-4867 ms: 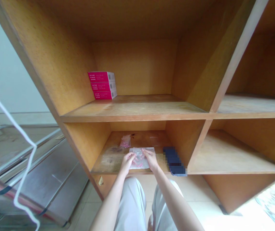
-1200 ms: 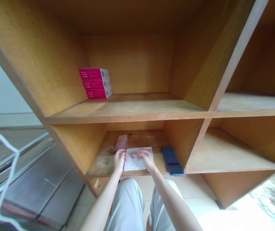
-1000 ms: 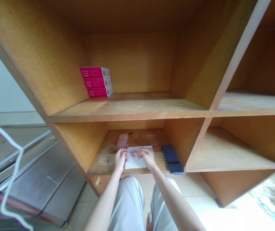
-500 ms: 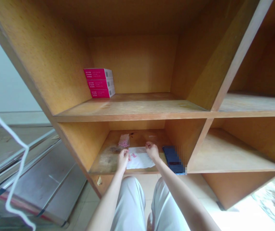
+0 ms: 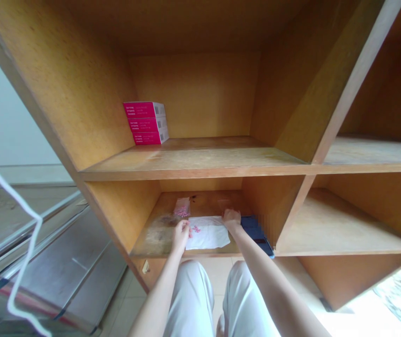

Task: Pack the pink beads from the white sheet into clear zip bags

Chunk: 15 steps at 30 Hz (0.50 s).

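My left hand (image 5: 181, 235) is at the left edge of a white sheet of cloth or paper (image 5: 207, 238), its fingertips pinched together. Small pink bead-like pieces (image 5: 196, 229) lie on the sheet just right of those fingers. What the pinch holds is too small to make out. At the sheet's far right corner is my right hand (image 5: 232, 219), fingers curled in; their tips are partly hidden. A faint clear plastic bag (image 5: 224, 204) lies just beyond it. Behind the left hand rests a clear bag with pink pieces (image 5: 181, 208).
A dark phone-like slab (image 5: 255, 232), partly blurred out, lies right of the sheet. Three pink boxes (image 5: 144, 124) are stacked on the upper shelf (image 5: 200, 157). The shelf edge (image 5: 200, 174) overhangs my hands. A white cable (image 5: 28, 206) hangs at left.
My right hand has moved right and is now by the sheet's far right corner, near the dark slab. The left hand has stayed nearly still. The view has shifted slightly.
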Each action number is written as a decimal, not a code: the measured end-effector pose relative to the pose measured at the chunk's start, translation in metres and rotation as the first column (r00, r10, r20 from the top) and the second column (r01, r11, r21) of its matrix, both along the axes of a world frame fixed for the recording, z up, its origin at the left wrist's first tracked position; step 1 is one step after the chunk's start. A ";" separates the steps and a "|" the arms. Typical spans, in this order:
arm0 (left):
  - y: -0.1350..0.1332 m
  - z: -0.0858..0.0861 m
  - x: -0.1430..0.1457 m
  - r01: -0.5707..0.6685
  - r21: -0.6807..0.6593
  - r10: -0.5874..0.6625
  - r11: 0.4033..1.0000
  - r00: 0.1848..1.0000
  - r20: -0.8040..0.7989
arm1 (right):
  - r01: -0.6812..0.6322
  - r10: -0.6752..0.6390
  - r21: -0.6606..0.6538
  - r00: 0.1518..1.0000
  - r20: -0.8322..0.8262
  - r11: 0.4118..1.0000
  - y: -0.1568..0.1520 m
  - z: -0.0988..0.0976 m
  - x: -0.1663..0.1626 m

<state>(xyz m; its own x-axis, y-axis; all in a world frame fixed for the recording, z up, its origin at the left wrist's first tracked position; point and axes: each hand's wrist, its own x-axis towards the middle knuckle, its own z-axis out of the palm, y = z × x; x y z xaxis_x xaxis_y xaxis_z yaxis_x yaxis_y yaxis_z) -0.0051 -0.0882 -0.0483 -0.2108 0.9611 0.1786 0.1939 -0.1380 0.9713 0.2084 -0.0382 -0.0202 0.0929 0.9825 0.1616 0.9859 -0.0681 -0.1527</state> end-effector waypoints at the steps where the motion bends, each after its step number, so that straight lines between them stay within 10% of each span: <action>1: 0.000 0.000 0.000 0.003 -0.001 -0.003 1.000 1.000 0.003 | 0.005 -0.005 -0.010 1.000 -0.003 1.000 0.001 0.001 0.001; 11: 0.000 0.002 0.001 0.034 -0.013 -0.033 0.999 0.997 0.067 | 0.205 -0.085 0.231 0.892 -0.444 0.951 0.004 -0.004 0.006; 15: 0.002 0.000 0.001 0.027 -0.022 -0.026 0.999 0.998 0.055 | 0.229 0.212 0.355 0.480 -0.851 0.906 -0.007 -0.006 -0.010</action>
